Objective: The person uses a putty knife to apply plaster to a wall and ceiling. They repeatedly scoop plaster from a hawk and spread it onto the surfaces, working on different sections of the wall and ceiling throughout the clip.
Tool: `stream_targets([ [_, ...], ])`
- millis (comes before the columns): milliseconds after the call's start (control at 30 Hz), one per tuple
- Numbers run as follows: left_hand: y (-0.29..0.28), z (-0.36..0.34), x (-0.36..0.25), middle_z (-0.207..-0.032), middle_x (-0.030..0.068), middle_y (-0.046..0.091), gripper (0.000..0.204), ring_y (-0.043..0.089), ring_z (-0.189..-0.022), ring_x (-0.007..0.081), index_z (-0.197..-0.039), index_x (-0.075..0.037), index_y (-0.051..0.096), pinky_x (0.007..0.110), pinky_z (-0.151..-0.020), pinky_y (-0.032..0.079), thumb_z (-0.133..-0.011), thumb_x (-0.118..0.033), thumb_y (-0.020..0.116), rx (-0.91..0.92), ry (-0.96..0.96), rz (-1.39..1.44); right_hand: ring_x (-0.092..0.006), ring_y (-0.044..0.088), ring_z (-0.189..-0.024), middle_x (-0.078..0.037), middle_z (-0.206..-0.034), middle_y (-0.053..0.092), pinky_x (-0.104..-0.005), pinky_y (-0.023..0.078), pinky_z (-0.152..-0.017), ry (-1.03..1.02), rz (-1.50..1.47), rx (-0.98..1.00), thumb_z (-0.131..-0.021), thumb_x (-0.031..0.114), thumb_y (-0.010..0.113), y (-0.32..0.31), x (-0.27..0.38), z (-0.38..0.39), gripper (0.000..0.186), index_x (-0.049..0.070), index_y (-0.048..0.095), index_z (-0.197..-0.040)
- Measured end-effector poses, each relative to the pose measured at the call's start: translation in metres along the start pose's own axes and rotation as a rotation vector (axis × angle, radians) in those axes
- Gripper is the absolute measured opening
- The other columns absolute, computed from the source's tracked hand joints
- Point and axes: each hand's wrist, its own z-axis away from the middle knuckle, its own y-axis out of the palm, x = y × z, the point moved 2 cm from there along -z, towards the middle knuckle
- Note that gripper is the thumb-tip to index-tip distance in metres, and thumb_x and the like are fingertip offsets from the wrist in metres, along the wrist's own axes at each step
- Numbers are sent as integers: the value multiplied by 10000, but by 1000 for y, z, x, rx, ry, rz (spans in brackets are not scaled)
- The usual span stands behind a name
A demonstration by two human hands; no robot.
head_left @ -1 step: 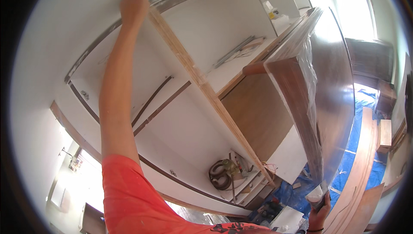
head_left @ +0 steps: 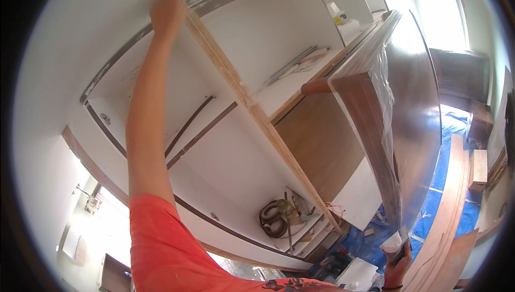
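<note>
Plywood edge and wrapped panel, head view.
Left hand (head_left: pixel 167 10), fingers closed, grips the top of the upright plywood divider (head_left: pixel 257 115); right hand (head_left: pixel 398 262) pinches the lower corner of the plastic-wrapped brown panel (head_left: pixel 413 115), whose long axis runs upward.

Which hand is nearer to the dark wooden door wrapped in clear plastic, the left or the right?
The right. The right hand grips the lower corner of the plastic-wrapped door. The left hand is far from it, up at the top end of the light wooden strip on the cabinet edge.
</note>
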Motion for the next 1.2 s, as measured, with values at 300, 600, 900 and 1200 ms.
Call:
stream_targets([
  [300, 74, 63, -42, -1031, 110, 733, 306, 692, -903, 196, -1119, 39, 678, 360, -776, 569, -863, -79, 797, -169, -773, 1436, -251, 648, -1145, -113, -1339, 601, -423, 564, -927, -192, 262, -29, -1071, 330, 490, 16, 39, 32, 448, 22, 520, -1395],
  [600, 103, 38, -79, -1338, 167, 525, 417, 611, -1132, 220, -1363, 84, 456, 378, -909, 636, -963, 78, 575, -263, -996, 2050, -304, 609, -1213, -174, -1454, 531, -498, 531, -1033, -233, 136, 36, -1090, 276, 406, 38, 85, 95, 534, -58, 399, -1506],
  [900, 137, -9, -95, -1405, 159, 437, 530, 570, -1189, 264, -1493, 39, 300, 400, -991, 611, -1001, 73, 493, -361, -1258, 2330, -294, 582, -1231, -180, -1465, 513, -469, 529, -1051, -467, 164, -203, -1100, 215, 388, 35, 101, 160, 490, -77, 401, -1493],
  [1200, 156, -18, -72, -1357, 154, 483, 456, 575, -1202, 236, -1426, 56, 382, 423, -1006, 617, -988, 109, 496, -388, -975, 2275, -186, 605, -1061, -94, -1301, 567, -410, 574, -1007, -635, 482, -262, -1003, -39, 551, 7, 100, 182, 484, -75, 436, -1472],
])
